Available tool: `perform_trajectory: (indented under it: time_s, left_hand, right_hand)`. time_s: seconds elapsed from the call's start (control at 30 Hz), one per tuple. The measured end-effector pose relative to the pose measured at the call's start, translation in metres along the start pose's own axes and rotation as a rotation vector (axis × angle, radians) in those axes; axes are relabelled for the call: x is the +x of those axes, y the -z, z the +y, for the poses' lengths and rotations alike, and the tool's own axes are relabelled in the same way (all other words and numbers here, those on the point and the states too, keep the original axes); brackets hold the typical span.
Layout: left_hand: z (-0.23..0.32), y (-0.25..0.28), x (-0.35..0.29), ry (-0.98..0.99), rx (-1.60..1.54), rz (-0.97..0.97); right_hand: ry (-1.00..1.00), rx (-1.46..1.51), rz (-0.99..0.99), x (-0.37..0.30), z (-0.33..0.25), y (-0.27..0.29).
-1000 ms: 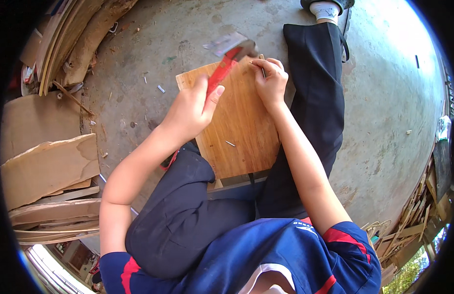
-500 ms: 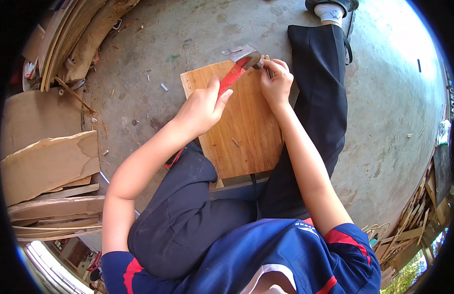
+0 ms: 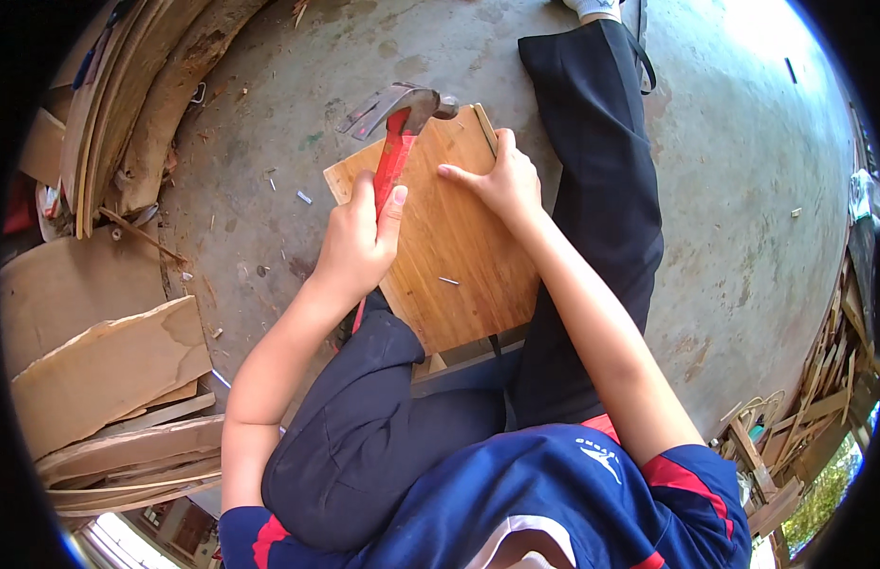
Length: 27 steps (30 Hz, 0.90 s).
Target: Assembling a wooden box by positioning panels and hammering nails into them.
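My left hand point(image 3: 357, 245) is closed round the red handle of a claw hammer point(image 3: 394, 156), thumb laid along the grip. The hammer's steel head is over the far part of a square wooden board point(image 3: 459, 232), its claw pointing left. My right hand point(image 3: 508, 185) holds the board's right side near the far corner, thumb spread on the top face and fingers over the edge. Beside those fingers, a narrow wooden strip point(image 3: 485, 130) runs along that edge. A small nail point(image 3: 448, 281) lies loose on the board's near half.
My black-trousered legs flank the board. Small metal bits, one a short piece point(image 3: 304, 197), lie on the concrete floor point(image 3: 734, 247). Curved timber slabs point(image 3: 160, 104) and cardboard sheets point(image 3: 117, 365) are stacked at the left. Scrap wood point(image 3: 810, 408) is piled along the right.
The hammer has moved left, away from the board's far right corner. My right hand has gone from a pinch at that corner to a spread hold on the board's edge.
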State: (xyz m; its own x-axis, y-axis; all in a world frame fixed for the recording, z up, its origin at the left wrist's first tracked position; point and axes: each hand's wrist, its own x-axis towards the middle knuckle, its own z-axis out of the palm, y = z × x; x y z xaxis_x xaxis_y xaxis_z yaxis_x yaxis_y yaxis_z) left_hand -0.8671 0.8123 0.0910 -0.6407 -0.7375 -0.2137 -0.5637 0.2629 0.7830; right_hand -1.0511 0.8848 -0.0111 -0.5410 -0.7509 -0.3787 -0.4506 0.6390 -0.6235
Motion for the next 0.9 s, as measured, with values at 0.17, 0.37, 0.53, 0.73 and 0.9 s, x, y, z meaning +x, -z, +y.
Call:
perform_trajectory:
  time_s: [0.17, 0.37, 0.53, 0.73, 0.9]
  left_hand:
    - [-0.021, -0.011, -0.001, 0.154, -0.070, -0.089]
    - [-0.025, -0.010, 0.005, 0.166, -0.043, -0.125]
    - [-0.016, -0.007, 0.003, 0.127, -0.060, -0.049]
    - [-0.006, -0.008, 0.006, 0.053, -0.047, -0.073]
    - [-0.010, -0.014, 0.006, 0.193, -0.136, -0.035]
  right_hand:
    - [-0.013, -0.022, 0.007, 0.004, -0.001, 0.001]
    - [-0.030, -0.041, -0.008, 0.004, -0.005, 0.005]
    - [-0.020, -0.058, 0.009, 0.005, -0.004, 0.002]
    - [-0.032, -0.061, 0.009, 0.004, -0.005, 0.004]
    - [-0.041, -0.070, -0.004, 0.004, -0.006, 0.003]
